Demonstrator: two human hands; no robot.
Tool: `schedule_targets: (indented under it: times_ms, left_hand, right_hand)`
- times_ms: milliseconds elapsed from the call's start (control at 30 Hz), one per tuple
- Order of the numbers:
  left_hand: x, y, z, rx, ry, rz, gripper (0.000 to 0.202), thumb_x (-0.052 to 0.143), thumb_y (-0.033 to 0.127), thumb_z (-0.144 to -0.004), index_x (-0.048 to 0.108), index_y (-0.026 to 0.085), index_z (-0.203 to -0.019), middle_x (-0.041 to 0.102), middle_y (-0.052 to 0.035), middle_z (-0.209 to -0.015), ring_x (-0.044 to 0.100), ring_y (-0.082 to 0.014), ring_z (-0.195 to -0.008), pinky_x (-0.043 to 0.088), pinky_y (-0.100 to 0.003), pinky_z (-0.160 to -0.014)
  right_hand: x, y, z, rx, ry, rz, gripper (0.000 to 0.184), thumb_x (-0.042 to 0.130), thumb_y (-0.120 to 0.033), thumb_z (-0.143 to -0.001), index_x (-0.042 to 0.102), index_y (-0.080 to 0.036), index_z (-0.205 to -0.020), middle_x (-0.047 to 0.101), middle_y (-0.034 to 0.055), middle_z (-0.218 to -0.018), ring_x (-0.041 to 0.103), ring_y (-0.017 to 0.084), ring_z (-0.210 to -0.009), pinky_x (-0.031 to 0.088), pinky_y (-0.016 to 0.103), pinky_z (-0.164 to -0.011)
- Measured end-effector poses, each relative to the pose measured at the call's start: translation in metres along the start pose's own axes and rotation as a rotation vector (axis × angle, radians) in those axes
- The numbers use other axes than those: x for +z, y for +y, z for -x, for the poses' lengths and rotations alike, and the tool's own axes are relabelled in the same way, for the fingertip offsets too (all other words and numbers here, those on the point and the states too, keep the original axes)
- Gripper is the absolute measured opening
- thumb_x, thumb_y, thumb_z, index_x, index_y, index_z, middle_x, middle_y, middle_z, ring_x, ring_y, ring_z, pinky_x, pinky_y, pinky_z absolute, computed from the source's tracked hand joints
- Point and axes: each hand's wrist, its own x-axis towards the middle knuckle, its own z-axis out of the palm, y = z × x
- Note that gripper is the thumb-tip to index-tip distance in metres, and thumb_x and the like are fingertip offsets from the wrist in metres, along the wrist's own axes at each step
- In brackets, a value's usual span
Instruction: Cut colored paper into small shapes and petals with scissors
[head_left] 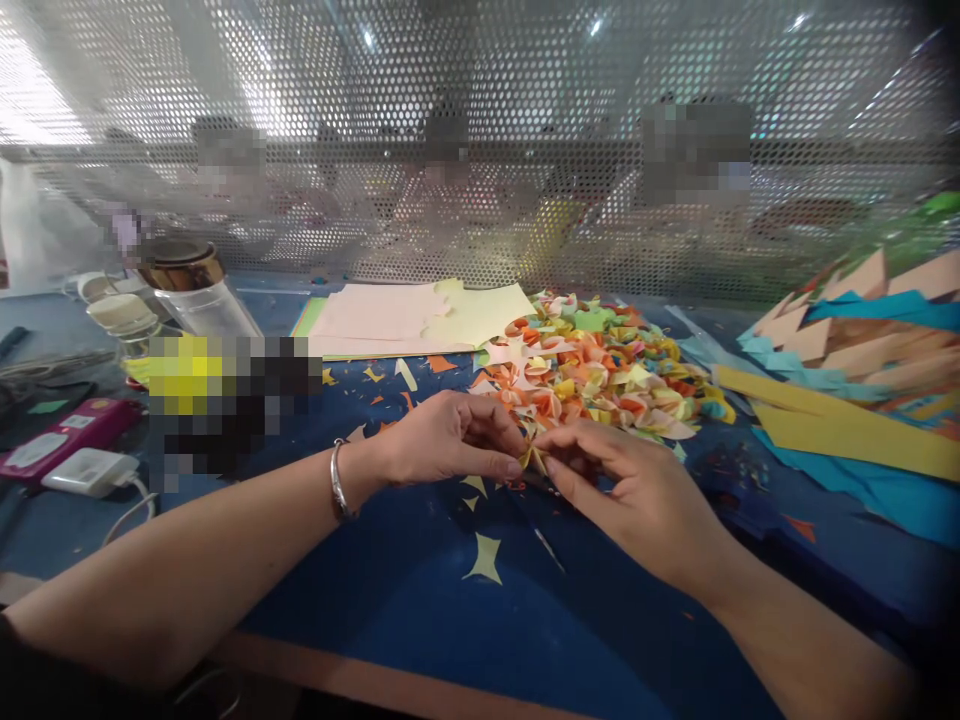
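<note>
Between both hands is a small folded yellow paper piece (534, 456), pinched at its edges by the fingertips. My left hand (457, 440), with a silver bangle at the wrist, closes thumb and forefinger on its left side. My right hand (637, 490) grips the other side, its lower fingers curled. Just below lies a pale-green four-pointed paper cutout (486, 558) flat on the blue table. A thin pointed tool (550, 550) rests beside it, partly hidden under the hands. Behind the fingers rises a heap of colourful folded paper pieces (600, 370).
Stacked paper sheets (390, 315) lie at the back. A glass jar (206, 300), a purple power strip (75, 435) and a white charger (90, 470) stand on the left. Pleated coloured paper (862, 410) fills the right side. A perforated metal screen (480, 220) closes off the back.
</note>
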Motion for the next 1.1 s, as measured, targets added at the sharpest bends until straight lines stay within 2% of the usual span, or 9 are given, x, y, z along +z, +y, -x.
schedule_targets:
  times_ms: [167, 333, 567, 833, 1100]
  left_hand:
    - [-0.002, -0.001, 0.000, -0.004, 0.005, 0.022, 0.024, 0.088, 0.020, -0.071, 0.072, 0.013, -0.088, 0.074, -0.0008, -0.082, 0.069, -0.0092, -0.077, 0.054, -0.028, -0.083]
    - [-0.002, -0.002, -0.001, 0.001, -0.008, -0.029, 0.021, 0.084, 0.024, -0.076, 0.072, 0.013, -0.090, 0.074, -0.0017, -0.082, 0.068, -0.0089, -0.074, 0.054, -0.026, -0.078]
    - [0.008, -0.007, 0.000, 0.077, 0.134, -0.277, 0.015, 0.076, 0.027, -0.079, 0.068, 0.016, -0.085, 0.068, 0.0006, -0.075, 0.061, -0.0082, -0.067, 0.051, -0.025, -0.068]
    - [0.011, -0.002, -0.001, 0.047, 0.126, -0.016, 0.034, 0.085, 0.042, -0.074, 0.066, 0.015, -0.083, 0.068, -0.0006, -0.075, 0.064, -0.0092, -0.065, 0.050, -0.025, -0.062]
    - [0.006, -0.001, -0.001, 0.003, 0.084, 0.004, 0.031, 0.086, 0.036, -0.074, 0.066, 0.014, -0.082, 0.070, -0.0016, -0.075, 0.066, -0.0090, -0.062, 0.049, -0.023, -0.059]
  right_hand:
    - [0.000, 0.000, 0.001, -0.014, 0.011, 0.005, 0.011, 0.060, -0.023, -0.093, 0.072, -0.023, -0.094, 0.072, 0.0001, -0.077, 0.064, 0.011, -0.060, 0.053, 0.020, -0.053]
    - [0.000, -0.002, 0.001, -0.059, 0.035, 0.035, 0.012, 0.059, -0.021, -0.092, 0.071, -0.022, -0.092, 0.070, 0.0000, -0.075, 0.063, 0.010, -0.058, 0.052, 0.019, -0.052]
    - [-0.001, -0.002, 0.000, -0.096, 0.051, 0.071, 0.013, 0.058, -0.021, -0.093, 0.072, -0.022, -0.092, 0.070, 0.0004, -0.074, 0.062, 0.011, -0.058, 0.051, 0.022, -0.053]
    - [-0.002, -0.004, 0.001, -0.058, 0.050, 0.055, 0.013, 0.059, -0.023, -0.094, 0.072, -0.023, -0.094, 0.072, 0.0018, -0.079, 0.065, 0.014, -0.063, 0.053, 0.025, -0.058]
    - [-0.001, -0.007, 0.000, -0.064, 0.001, 0.009, 0.012, 0.060, -0.021, -0.094, 0.071, -0.024, -0.091, 0.070, -0.0010, -0.076, 0.063, 0.011, -0.059, 0.051, 0.023, -0.057]
